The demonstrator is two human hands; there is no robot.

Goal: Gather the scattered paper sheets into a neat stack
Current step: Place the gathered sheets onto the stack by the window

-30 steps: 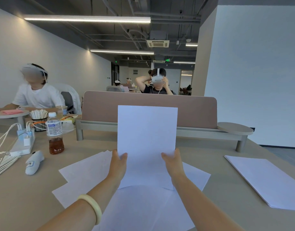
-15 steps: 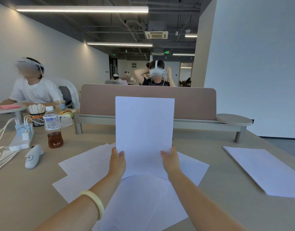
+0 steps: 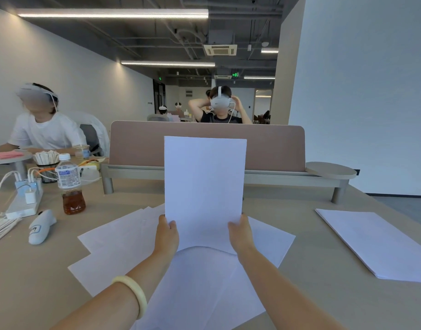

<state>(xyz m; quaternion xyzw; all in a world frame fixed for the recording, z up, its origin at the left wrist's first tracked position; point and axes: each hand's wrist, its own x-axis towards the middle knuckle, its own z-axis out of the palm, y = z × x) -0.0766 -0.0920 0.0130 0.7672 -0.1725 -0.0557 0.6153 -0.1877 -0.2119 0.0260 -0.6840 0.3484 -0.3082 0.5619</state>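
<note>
White paper fills the near part of the counter [image 3: 26, 277]: loose sheets [image 3: 119, 244] lie fanned and overlapping under and around both forearms, their corners pointing different ways; the exact count cannot be told. Above them, an upright sheet [image 3: 204, 186] is held between the two hands, its long axis vertical, its top edge level and its bottom edge bowed just over the flat sheets. The left hand [image 3: 167, 236] pinches the sheet's lower left edge, thumb in front; the right hand [image 3: 240, 233] pinches the lower right edge likewise. A pale bangle [image 3: 133, 294] circles the left wrist. Well right of the fingers [image 3: 233, 226], a separate squared stack [image 3: 380, 244] lies near the counter's right edge, bare counter between. Left of the fingers are one bottle [image 3: 70, 184] and one white controller [image 3: 40, 227]. Beyond the fingers runs a divider panel [image 3: 276, 148].
</note>
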